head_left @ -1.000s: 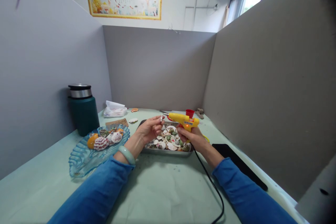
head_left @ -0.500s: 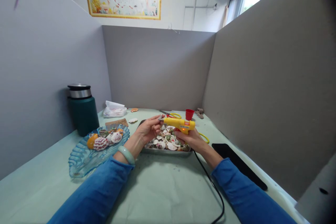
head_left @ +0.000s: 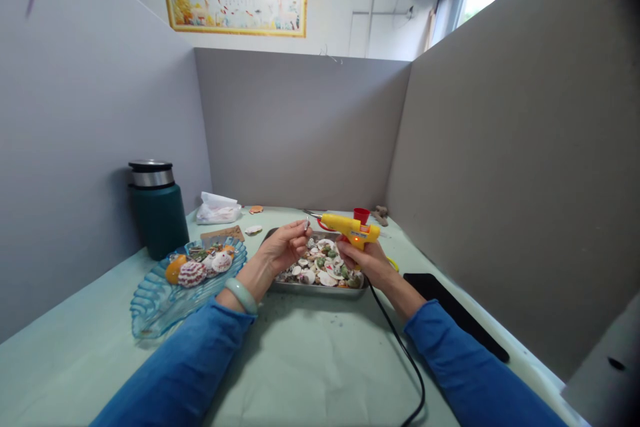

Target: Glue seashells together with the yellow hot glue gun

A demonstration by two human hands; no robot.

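My left hand [head_left: 283, 249] pinches a small pale shell [head_left: 306, 223] between its fingertips, raised over the metal tray [head_left: 320, 289] of shells. My right hand [head_left: 364, 259] grips a yellow glue gun [head_left: 350, 229] with an orange light on. The gun's nozzle points left, a short gap from the small shell. Both hands hover above the tray, which holds several white and coloured shells. A black cord [head_left: 400, 353] runs from the gun toward the near edge.
A blue glass dish [head_left: 150, 310] with several shells lies at the left. Behind it stand a dark green flask [head_left: 157, 208] and a tissue pack [head_left: 217, 210]. A red cup [head_left: 361, 215] sits behind the tray, a black phone [head_left: 453, 313] at the right. Grey partitions enclose the table.
The glue gun's nozzle touched the small shell half a second ago. Now the gun has drawn back to the right and tilted up slightly. My left hand has stayed put.
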